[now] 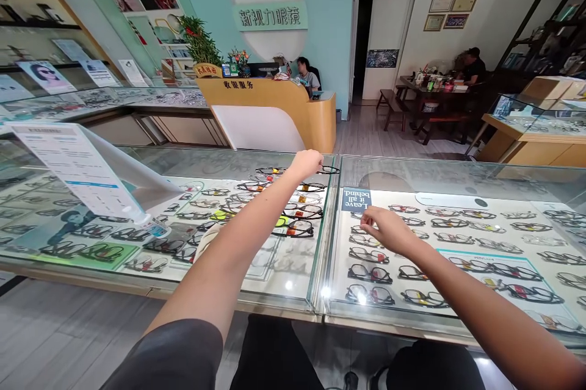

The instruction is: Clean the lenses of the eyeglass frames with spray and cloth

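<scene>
My left hand (307, 164) reaches to the far edge of the glass display counter, its fingers curled down on a pair of black-framed eyeglasses (330, 169). The hand covers part of that frame. Nearer to me, more eyeglasses (295, 229) lie in rows on the left counter's top, several with yellow or red tags. My right hand (383, 226) hangs over the right-hand counter, fingers curled in with the thumb close to them and nothing visible in them. Below it, eyeglasses (368, 255) are laid out in the case, beside a dark blue card (357, 199) with white lettering.
A white folded sign (73, 164) stands on the left counter, with a small clear bottle (153, 225) beside it. A seam (326, 237) divides the two glass counters. Beyond is a wooden cashier desk (274, 97) with a seated person (309, 74). Another person (473, 66) sits at a back table.
</scene>
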### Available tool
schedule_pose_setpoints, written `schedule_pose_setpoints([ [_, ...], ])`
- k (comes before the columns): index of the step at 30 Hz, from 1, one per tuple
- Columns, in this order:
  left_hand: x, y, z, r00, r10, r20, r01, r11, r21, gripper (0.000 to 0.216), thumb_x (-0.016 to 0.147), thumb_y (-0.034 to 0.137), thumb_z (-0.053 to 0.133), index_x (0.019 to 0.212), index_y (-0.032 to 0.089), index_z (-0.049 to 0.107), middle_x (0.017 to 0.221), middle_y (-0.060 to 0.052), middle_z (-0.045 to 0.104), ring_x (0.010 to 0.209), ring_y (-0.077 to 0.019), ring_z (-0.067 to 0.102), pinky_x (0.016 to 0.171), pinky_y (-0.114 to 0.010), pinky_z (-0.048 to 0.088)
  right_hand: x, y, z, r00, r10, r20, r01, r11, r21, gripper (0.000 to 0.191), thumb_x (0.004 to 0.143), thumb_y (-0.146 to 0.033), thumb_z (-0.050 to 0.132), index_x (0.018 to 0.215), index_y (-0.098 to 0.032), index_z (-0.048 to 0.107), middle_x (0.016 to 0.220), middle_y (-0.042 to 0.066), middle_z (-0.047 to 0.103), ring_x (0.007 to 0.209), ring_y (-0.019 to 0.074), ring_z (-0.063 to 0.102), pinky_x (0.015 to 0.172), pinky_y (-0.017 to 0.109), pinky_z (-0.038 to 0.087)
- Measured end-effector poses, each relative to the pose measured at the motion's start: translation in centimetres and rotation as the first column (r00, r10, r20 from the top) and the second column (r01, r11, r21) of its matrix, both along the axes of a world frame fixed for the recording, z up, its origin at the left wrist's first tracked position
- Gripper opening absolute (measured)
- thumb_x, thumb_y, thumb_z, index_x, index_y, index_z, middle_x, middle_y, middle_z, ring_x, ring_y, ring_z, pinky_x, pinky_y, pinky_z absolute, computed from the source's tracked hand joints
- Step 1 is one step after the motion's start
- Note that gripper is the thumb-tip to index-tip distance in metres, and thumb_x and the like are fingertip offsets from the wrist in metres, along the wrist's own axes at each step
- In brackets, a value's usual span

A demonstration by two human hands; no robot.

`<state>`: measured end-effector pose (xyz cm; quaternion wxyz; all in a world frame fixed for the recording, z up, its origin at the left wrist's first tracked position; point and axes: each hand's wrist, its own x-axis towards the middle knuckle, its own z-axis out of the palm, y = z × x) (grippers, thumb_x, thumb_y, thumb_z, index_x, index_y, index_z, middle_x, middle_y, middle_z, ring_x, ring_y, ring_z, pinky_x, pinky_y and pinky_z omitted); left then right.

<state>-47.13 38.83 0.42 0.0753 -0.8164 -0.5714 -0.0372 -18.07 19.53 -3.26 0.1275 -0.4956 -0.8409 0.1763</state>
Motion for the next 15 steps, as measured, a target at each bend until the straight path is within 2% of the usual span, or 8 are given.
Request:
schedule_pose_setpoints([
  [9, 0.0, -1.2, -0.7, 1.0, 0.013, -0.01, -0.013, 0.999, -0.05, 0.022, 0.094, 0.028, 0.066, 0.106, 0.021, 0.082, 0.116, -0.014, 0.081, 0.109, -0.0285, 0.074, 0.091, -0.032, 0.053, 0.6, 0.7, -0.6, 1.0, -0.027, -0.017, 0.026, 0.999, -0.025, 0.018, 0.107, -0.029, 0.056, 0.093, -0.023, 0.064, 0.102, 0.006, 0.076, 0.087, 0.0216, 0.067, 0.073, 0.03, 0.041],
  [15, -2.1, -3.7, 1.0, 1.0, 0.011, 0.027, -0.01, 1.0, -0.012, 0.031, 0.101, 0.039, 0.056, 0.112, 0.022, 0.079, 0.12, -0.011, 0.08, 0.111, -0.0274, 0.073, 0.087, -0.032, 0.051, 1.5, 1.4, -0.8, 0.999, -0.038, -0.007, 0.038, 0.999, -0.036, 0.022, 0.107, -0.035, 0.052, 0.093, -0.023, 0.063, 0.1, 0.007, 0.075, 0.084, 0.022, 0.066, 0.074, 0.032, 0.043],
])
